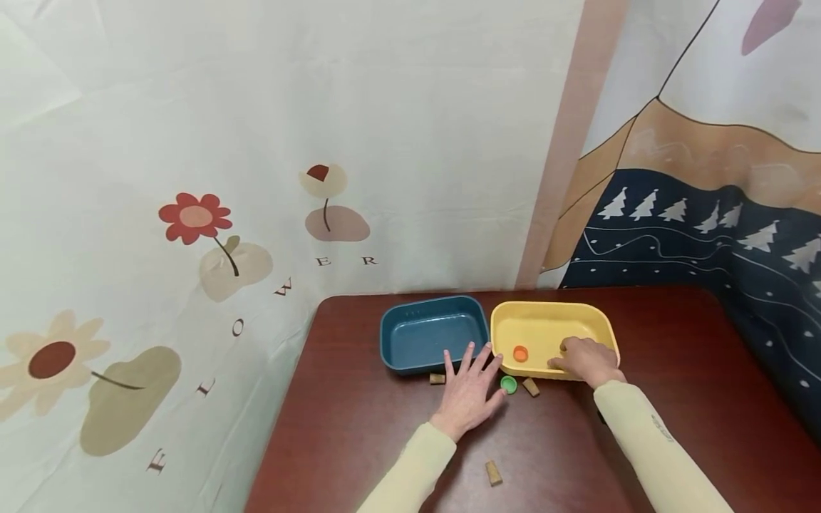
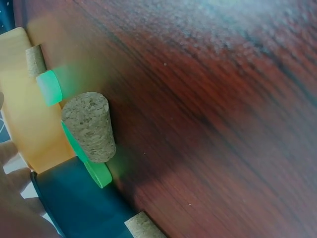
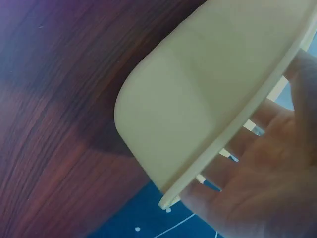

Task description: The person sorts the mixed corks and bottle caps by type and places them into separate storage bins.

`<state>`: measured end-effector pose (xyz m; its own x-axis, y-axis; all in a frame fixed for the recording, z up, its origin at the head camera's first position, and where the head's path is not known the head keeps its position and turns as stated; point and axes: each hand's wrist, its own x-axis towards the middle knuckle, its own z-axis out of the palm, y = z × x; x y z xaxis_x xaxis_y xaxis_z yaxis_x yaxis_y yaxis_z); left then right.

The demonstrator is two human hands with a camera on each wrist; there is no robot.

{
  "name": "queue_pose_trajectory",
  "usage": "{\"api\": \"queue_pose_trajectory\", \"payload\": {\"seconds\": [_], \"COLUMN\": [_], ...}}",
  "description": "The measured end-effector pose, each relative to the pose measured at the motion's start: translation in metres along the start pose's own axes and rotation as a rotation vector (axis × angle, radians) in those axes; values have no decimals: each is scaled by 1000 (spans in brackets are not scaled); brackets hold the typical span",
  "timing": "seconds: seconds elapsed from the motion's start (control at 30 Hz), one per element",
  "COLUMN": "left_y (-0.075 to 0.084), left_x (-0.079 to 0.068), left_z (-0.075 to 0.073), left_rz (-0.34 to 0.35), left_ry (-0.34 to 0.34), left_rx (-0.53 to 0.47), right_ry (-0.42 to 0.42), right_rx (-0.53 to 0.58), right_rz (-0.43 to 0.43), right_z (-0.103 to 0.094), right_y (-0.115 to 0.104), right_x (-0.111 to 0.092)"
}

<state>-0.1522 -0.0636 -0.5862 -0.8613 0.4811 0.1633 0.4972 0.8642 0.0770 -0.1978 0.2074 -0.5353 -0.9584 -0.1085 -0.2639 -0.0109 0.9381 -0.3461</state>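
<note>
My left hand (image 1: 470, 395), fingers straight and spread, hovers over the table in front of the blue tray (image 1: 388, 349). Around it lie a cork (image 1: 437, 379), a green bottle cap (image 1: 509, 385) and another cork (image 1: 531, 387). The left wrist view shows a large cork (image 2: 91, 126) close up, with a green cap (image 2: 101, 176) partly behind it. My right hand (image 1: 589, 360) reaches over the near rim into the yellow tray (image 1: 526, 310), fingers bent downward. Its fingertips are hidden behind the tray wall in the right wrist view; I cannot tell whether they pinch anything.
An orange cap (image 1: 520, 353) lies inside the yellow tray, left of the right hand. One cork (image 1: 493, 473) is nearer the front of the brown table (image 1: 346, 427). The two trays stand side by side near a printed cloth backdrop (image 1: 436, 142).
</note>
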Motion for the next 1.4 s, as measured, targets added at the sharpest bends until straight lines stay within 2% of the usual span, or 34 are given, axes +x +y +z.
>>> {"api": "queue_pose_trajectory", "payload": {"seconds": [0.13, 0.4, 0.53, 0.73, 0.9, 1.0, 1.1, 1.2, 1.4], "left_y": [2, 1, 0, -6, -17, -27, -35, -41, -49], "left_x": [1, -2, -6, -20, -34, -44, -55, -66, -85], "left_z": [-1, -2, -6, -15, -19, -20, -22, -22, -20], "left_rz": [-3, -2, -10, -42, -88, -126, -158, -182, -224], "left_ry": [4, 20, 30, 69, 120, 162, 206, 243, 274], "left_rx": [4, -20, -37, -44, -73, -105, -138, -154, -160], "right_ry": [-50, -39, 54, 278, 488, 583, 635, 648, 672], "right_rx": [35, 74, 79, 81, 69, 72, 92, 116, 138], "right_rz": [7, -1, -45, -127, -214, -263, -299, -331, -420], "right_z": [-1, 3, 5, 14, 23, 31, 39, 46, 59], "right_y": [1, 1, 0, -6, -12, -21, -33, -49, -85], "right_x": [4, 7, 3, -11, -23, -25, -25, -25, -19]}}
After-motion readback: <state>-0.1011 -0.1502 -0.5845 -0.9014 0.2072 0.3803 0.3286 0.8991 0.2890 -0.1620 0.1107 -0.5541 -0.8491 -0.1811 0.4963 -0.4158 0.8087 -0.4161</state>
